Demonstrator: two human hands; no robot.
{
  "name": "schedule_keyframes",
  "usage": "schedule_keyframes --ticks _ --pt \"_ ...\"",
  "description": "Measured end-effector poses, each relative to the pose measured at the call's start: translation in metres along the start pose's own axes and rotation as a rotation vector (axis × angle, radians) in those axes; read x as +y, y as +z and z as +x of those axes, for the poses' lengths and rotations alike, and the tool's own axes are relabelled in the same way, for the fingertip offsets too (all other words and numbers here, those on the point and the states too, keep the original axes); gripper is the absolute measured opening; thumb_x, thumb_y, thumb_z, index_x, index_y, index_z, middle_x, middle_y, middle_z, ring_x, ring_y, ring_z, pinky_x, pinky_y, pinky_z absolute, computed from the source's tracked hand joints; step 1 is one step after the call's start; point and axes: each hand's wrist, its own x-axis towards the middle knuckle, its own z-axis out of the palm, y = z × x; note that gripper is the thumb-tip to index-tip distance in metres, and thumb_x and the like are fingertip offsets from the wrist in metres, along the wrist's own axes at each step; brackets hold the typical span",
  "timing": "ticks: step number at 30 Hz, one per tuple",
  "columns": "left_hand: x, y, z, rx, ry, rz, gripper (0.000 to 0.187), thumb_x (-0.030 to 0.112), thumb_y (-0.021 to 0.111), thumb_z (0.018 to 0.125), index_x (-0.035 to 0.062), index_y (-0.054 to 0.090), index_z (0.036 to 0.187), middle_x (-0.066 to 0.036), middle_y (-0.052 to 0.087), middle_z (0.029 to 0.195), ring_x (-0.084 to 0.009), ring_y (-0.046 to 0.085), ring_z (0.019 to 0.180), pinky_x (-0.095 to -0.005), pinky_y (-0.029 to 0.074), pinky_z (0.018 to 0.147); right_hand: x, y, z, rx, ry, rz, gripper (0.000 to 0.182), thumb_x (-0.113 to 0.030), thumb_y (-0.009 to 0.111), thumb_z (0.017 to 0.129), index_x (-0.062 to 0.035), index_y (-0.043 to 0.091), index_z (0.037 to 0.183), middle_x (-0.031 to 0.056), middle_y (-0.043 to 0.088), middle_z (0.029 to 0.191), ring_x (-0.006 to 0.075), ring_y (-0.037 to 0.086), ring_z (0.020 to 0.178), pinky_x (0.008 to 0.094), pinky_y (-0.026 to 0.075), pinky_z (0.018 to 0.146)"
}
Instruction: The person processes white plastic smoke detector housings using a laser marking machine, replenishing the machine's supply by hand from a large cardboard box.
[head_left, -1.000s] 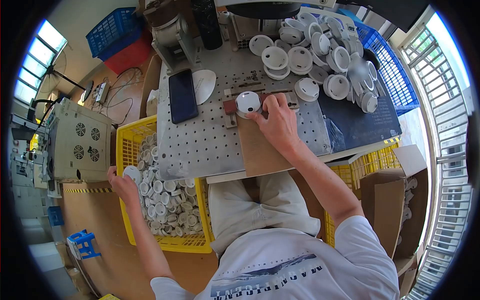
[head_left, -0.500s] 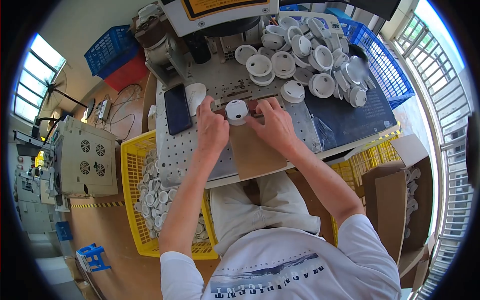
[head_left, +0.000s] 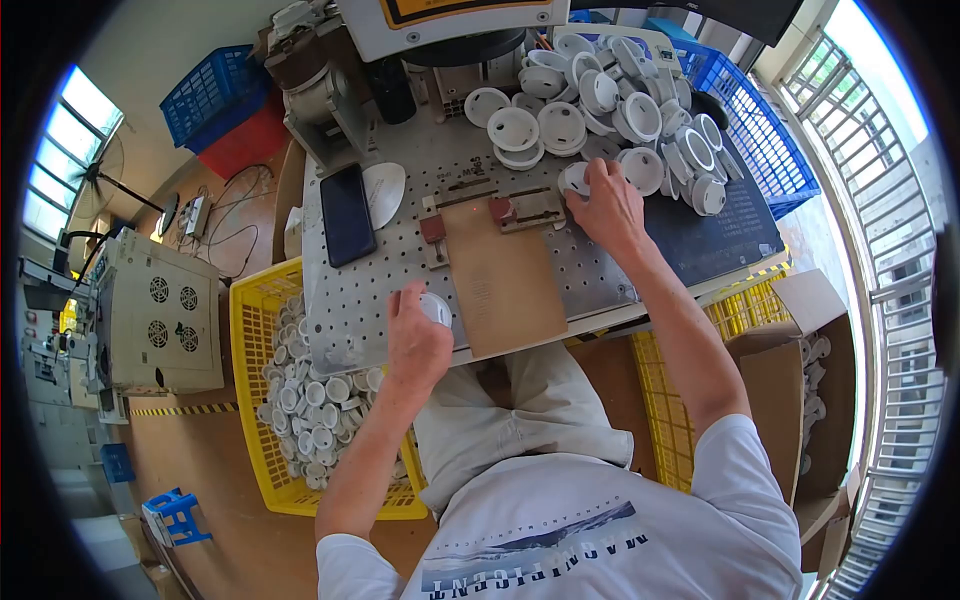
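Nearest the person, at the left, the yellow plastic crate point(head_left: 262, 420) sits heaped with small white round caps. Just above it, at the near edge of the perforated grey metal worktable point(head_left: 385, 290), the left hand point(head_left: 418, 340) is clenched around a round white plastic cover point(head_left: 436, 307), which has come off the fixture since half a second ago, when both hands were pressing it there. Farther in, the brown cardboard sheet point(head_left: 505, 275) lies flat, and the red-and-metal clamp fixture point(head_left: 500, 212) at its far end now stands empty, so that piece looks finished with. To the right, the right hand point(head_left: 603, 198) has left the fixture and closes its fingers on a second white round cover point(head_left: 575, 180) at the near edge of the far pile of white covers point(head_left: 600, 90). A black smartphone point(head_left: 347, 213) lies far left.
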Motion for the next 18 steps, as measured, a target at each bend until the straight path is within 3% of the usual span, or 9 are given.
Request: schedule_keyframes --ticks 3,4,8,10,14,15,18 --pt "-0.046 -0.021 -0.028 0.065 -0.19 0.07 0.009 -0.002 0.067 0.06 -0.0066 0.065 0.067 -0.026 0.049 0.123 -0.0401 0.049 0.108 -0.0478 0.041 0.094 -0.025 -0.033 -0.016 -0.017 -0.016 0.016 0.039 -0.028 0.071 0.079 0.0001 0.054 0.1 0.024 0.057 0.104 0.0417 0.065 0.086 0.0468 0.054 0.072" --pt "-0.053 -0.024 -0.034 0.084 -0.263 0.097 0.008 -0.002 0.067 0.061 -0.0069 0.065 0.068 -0.025 0.049 0.124 -0.0405 0.049 0.108 -0.0469 0.041 0.094 -0.036 -0.038 -0.026 0.019 -0.111 0.071 0.042 -0.032 0.073 0.079 -0.0008 0.054 0.099 0.0222 0.058 0.102 0.0402 0.066 0.084 0.0467 0.053 0.071" --pt "-0.05 -0.026 -0.031 0.088 -0.287 0.138 0.008 -0.002 0.068 0.064 -0.007 0.066 0.07 -0.022 0.05 0.124 -0.0403 0.049 0.108 -0.0451 0.042 0.094 -0.098 -0.033 -0.062 -0.161 -0.136 0.085 0.043 -0.033 0.074 0.079 -0.0013 0.054 0.1 0.0223 0.058 0.102 0.0399 0.066 0.082 0.0473 0.053 0.072" --pt "-0.049 -0.027 -0.032 0.101 -0.29 0.131 0.013 -0.001 0.071 0.063 -0.0072 0.067 0.073 -0.021 0.05 0.124 -0.0402 0.049 0.108 -0.0439 0.042 0.093 -0.11 -0.024 -0.07 -0.358 -0.2 -0.039 0.043 -0.033 0.074 0.079 -0.0019 0.055 0.102 0.0204 0.056 0.108 0.0403 0.065 0.081 0.047 0.053 0.072" --pt "-0.048 -0.026 -0.035 0.163 -0.331 0.068 0.013 -0.001 0.072 0.061 -0.0067 0.068 0.072 -0.021 0.05 0.124 -0.04 0.049 0.108 -0.0432 0.042 0.093 -0.102 -0.043 -0.058 -0.411 -0.441 0.025 0.043 -0.033 0.075 0.079 -0.002 0.055 0.103 0.0171 0.055 0.114 0.0402 0.065 0.082 0.0465 0.053 0.072" --pt "-0.048 -0.025 -0.035 0.166 -0.342 0.058 0.013 -0.001 0.073 0.061 -0.0065 0.067 0.071 -0.021 0.05 0.124 -0.04 0.049 0.108 -0.0433 0.042 0.093 -0.097 -0.039 -0.05 -0.513 -0.527 0.053 0.043 -0.031 0.075 0.079 -0.0021 0.055 0.103 0.0152 0.054 0.116 0.0401 0.065 0.082 0.0469 0.053 0.073" --pt "-0.048 -0.028 -0.032 0.169 -0.311 0.058 0.011 -0.001 0.073 0.06 -0.0059 0.067 0.069 -0.021 0.05 0.123 -0.0398 0.049 0.108 -0.0434 0.042 0.093 -0.101 -0.024 -0.045 -0.574 -0.583 0.054 0.04 -0.026 0.075 0.077 -0.0023 0.055 0.103 0.0127 0.054 0.118 0.0403 0.064 0.085 0.0483 0.051 0.077"
